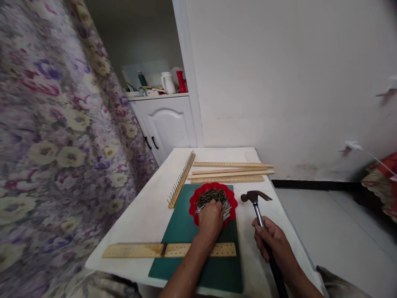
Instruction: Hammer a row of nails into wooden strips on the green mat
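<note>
My left hand [211,216] reaches into a red scalloped bowl [192,205] of loose nails [228,209]. Its fingers are curled down among them, and their tips are hidden. In my right hand [273,240] is a claw hammer [257,207], gripped around the handle with its head pointing away from me. Below the bowl, a flat wooden strip [133,250] with rows of small holes lies across a green mat [198,273]. My left forearm crosses over this strip. A dark band or joint shows near the strip's middle.
A wooden strip with upright nails [182,180] lies at the table's left back. Several wooden strips [229,171] lie behind the bowl. The white table [136,219] stands by a wall, with a floral curtain [68,145] at left and a white cabinet [169,124] behind.
</note>
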Available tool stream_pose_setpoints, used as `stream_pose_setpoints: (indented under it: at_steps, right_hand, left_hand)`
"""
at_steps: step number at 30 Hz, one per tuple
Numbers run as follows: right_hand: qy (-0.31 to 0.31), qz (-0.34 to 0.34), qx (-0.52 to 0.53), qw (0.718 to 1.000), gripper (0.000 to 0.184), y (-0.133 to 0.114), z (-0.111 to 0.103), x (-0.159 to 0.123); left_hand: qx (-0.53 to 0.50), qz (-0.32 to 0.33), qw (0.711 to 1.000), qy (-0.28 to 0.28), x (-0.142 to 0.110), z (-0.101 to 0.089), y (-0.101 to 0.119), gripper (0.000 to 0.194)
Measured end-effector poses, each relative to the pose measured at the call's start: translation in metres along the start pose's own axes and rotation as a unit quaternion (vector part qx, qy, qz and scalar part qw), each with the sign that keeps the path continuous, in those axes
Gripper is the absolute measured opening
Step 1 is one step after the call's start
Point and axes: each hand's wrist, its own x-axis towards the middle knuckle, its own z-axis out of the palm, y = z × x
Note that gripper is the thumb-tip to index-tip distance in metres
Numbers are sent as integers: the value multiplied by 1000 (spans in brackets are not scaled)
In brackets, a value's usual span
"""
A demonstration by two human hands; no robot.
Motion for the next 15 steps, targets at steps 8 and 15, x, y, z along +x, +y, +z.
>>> stream_pose_setpoints:
  at_steps: [8, 15]
  right_hand:
    - [-8, -3, -7, 1000, 21, 6, 3, 0]
    - [-6, -3, -5, 1000, 22, 1, 5, -3]
  left_hand:
    - [30, -17, 999, 42, -5, 4, 3, 22]
    - [-26, -36, 994, 101, -13, 6, -3, 16]
